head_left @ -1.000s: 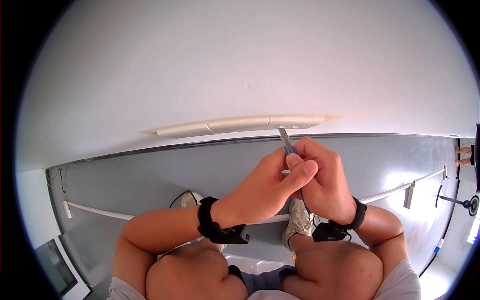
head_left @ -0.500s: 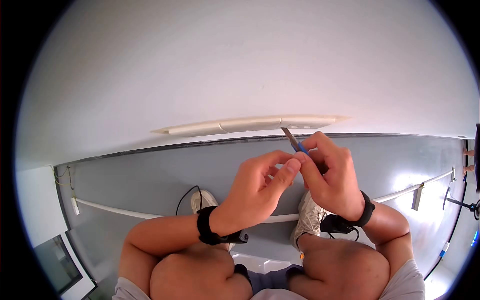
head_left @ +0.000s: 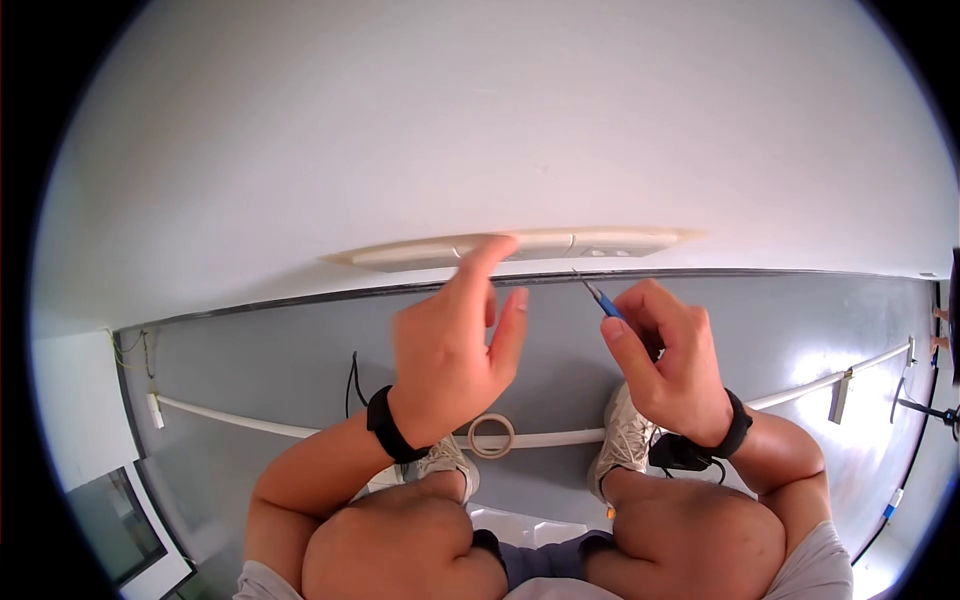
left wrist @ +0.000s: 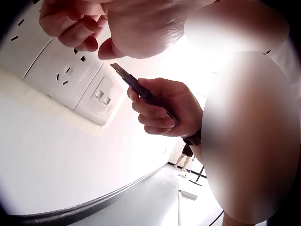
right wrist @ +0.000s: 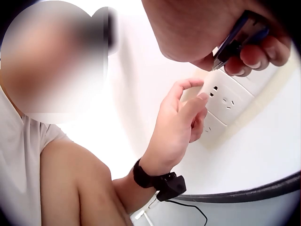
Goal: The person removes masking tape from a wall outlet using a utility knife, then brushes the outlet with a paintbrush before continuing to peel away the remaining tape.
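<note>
In my right hand point(head_left: 665, 350) I grip a blue utility knife point(head_left: 608, 304), its bare blade pointing up toward the wall. The left wrist view shows my fingers curled round the knife's handle. My left hand point(head_left: 450, 340) holds nothing, and its index finger reaches over the middle of the row of white wall sockets point(head_left: 545, 246). Thumb and forefinger stand apart there. Two-slot and three-slot holes show on one socket plate point(left wrist: 63, 75), while another plate point(left wrist: 101, 99) carries two small ports. Yellowish tape point(right wrist: 249, 113) runs along the edge of the plates.
A roll of tape point(head_left: 512, 437) shows near the left shoe point(head_left: 446, 458). A white pipe-like strip point(head_left: 560, 438) crosses the grey floor point(head_left: 270, 360) behind the feet. Dark skirting point(head_left: 300, 296) runs below the sockets. Far off stands another person point(left wrist: 187, 153).
My left hand has parted from the right hand and the knife, moving left and up to the sockets. The right hand keeps the knife. The tape roll has come into view.
</note>
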Motion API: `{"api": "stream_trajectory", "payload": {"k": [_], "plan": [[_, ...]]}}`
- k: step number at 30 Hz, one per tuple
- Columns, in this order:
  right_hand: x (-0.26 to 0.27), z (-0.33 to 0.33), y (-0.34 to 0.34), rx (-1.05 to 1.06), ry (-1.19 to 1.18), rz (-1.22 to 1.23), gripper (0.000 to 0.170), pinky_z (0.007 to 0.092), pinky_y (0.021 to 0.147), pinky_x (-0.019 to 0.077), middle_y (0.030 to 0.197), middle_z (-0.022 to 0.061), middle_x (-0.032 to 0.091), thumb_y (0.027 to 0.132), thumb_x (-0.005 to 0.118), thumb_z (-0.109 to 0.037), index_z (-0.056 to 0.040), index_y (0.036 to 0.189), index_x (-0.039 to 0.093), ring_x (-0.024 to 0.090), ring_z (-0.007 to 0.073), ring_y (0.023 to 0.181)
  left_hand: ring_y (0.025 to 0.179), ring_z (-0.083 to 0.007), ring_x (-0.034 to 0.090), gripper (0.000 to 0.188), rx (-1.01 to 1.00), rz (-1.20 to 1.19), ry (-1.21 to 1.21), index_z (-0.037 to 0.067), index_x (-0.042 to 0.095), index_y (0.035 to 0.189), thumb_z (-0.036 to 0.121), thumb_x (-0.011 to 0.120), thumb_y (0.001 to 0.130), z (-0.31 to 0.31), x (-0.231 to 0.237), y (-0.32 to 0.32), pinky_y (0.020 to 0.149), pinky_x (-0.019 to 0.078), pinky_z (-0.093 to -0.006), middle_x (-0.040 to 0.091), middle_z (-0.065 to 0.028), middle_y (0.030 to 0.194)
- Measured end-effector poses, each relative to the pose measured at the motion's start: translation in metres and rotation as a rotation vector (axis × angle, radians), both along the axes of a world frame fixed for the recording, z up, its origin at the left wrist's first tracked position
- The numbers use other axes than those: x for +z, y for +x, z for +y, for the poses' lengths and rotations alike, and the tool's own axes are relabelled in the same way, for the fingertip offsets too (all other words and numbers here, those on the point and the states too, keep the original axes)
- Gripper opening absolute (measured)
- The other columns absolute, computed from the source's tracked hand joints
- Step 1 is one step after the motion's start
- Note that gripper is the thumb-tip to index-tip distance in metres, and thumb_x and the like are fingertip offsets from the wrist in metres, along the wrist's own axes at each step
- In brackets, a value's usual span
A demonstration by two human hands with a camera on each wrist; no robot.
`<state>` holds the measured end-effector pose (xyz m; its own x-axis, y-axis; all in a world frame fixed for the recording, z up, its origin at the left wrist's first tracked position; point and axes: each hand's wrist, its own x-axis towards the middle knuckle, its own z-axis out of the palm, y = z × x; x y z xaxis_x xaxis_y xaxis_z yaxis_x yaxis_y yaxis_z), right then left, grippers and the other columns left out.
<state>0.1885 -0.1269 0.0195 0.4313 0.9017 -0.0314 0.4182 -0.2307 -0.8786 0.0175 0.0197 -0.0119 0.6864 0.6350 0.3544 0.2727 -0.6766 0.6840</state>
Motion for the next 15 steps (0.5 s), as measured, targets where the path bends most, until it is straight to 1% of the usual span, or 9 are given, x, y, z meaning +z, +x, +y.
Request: {"api": "stream_trajectory", "payload": {"k": [2,3,4,6,7,8,10,13,15], "plan": [[-0.001,0.0,0.0,-0.001,0.001,-0.002,0.013,0.0331,0.047,0.0385,0.057,0.0124,0.057,0.093,0.067,-0.008,0.0015,0.09,0.059,0.05,0.0201,0.045,0.05,-0.0148,0.051,0.04,-0.17,-0.001,-0.036,0.002,0.058,0.13,0.0,0.068,0.092,0.001,0.006,0.005,0.049,0.0411,-0.0264,0.055,-0.003,0.064],[-0.003,0.0,0.001,0.001,0.002,-0.002,0.013,0.0331,0.047,0.0385,0.057,0.0124,0.057,0.093,0.067,-0.008,0.0015,0.09,0.059,0.05,0.0201,0.045,0.049,-0.0151,0.051,0.033,-0.276,-0.028,-0.126,0.002,0.063,0.122,-0.001,0.067,0.089,0.002,0.01,0.007,0.047,0.0403,-0.0277,0.055,-0.0025,0.064],[-0.004,-0.001,0.0,-0.032,-0.018,0.012,0.013,0.033,0.047,0.0384,0.057,0.012,0.057,0.093,0.067,-0.008,0.0015,0.09,0.059,0.05,0.0193,0.045,0.049,-0.0151,0.051,0.033,-0.276,-0.028,-0.127,0.002,0.063,0.122,-0.001,0.067,0.089,0.003,0.01,0.005,0.047,0.0403,-0.0277,0.055,-0.0025,0.064],[-0.006,-0.002,0.001,-0.064,-0.036,0.027,0.013,0.0328,0.047,0.0382,0.056,0.0116,0.057,0.094,0.067,-0.008,0.0015,0.09,0.059,0.05,0.0185,0.045,0.047,-0.0136,0.048,0.026,-0.455,-0.22,0.025,0.002,0.067,0.111,-0.001,0.065,0.086,0.006,0.008,-0.004,0.045,0.0377,-0.0285,0.054,-0.0012,0.063],[-0.007,-0.003,0.002,-0.068,-0.04,0.025,0.012,0.0326,0.047,0.0376,0.055,0.011,0.056,0.094,0.067,-0.008,0.0015,0.09,0.059,0.049,0.0178,0.044,0.046,-0.0132,0.046,0.015,-0.445,-0.243,-0.018,0.004,0.067,0.098,0.001,0.064,0.084,0.005,0.011,-0.006,0.044,0.035,-0.0285,0.053,-0.0008,0.061],[-0.008,-0.004,0.003,-0.072,-0.046,0.025,0.012,0.0323,0.046,0.037,0.055,0.0104,0.055,0.094,0.067,-0.008,0.0015,0.09,0.06,0.048,0.017,0.044,0.046,-0.0132,0.046,0.015,-0.448,-0.24,-0.02,0.004,0.067,0.098,0.001,0.064,0.084,0.002,0.01,-0.008,0.044,0.035,-0.0285,0.053,-0.0008,0.061],[-0.008,-0.004,0.004,-0.068,-0.047,0.02,0.012,0.0321,0.046,0.0364,0.055,0.01,0.055,0.094,0.066,-0.007,0.0017,0.09,0.06,0.048,0.0168,0.044,0.046,-0.0143,0.045,0.004,-0.35,-0.236,-0.046,0.004,0.062,0.088,0.003,0.066,0.088,-0.003,0.005,-0.01,0.044,0.0344,-0.028,0.051,-0.0014,0.059],[-0.01,-0.005,0.003,-0.064,-0.026,0.048,0.01,0.032,0.046,0.0355,0.055,0.0094,0.054,0.094,0.064,-0.006,0.0019,0.09,0.059,0.047,0.0163,0.044,0.046,-0.0144,0.043,0.015,-0.257,-0.175,-0.064,0.004,0.058,0.082,0.005,0.07,0.091,-0.002,0.004,-0.013,0.044,0.0337,-0.0269,0.052,-0.0025,0.061],[-0.009,-0.005,0.002,-0.068,0.001,0.08,0.009,0.032,0.046,0.0352,0.056,0.0091,0.055,0.094,0.063,-0.006,0.0021,0.091,0.059,0.047,0.016,0.045,0.047,-0.0134,0.044,0.017,-0.291,-0.154,-0.021,0.004,0.058,0.081,0.006,0.07,0.092,0.004,-0.003,-0.018,0.044,0.0335,-0.0262,0.053,-0.0031,0.063]]}}
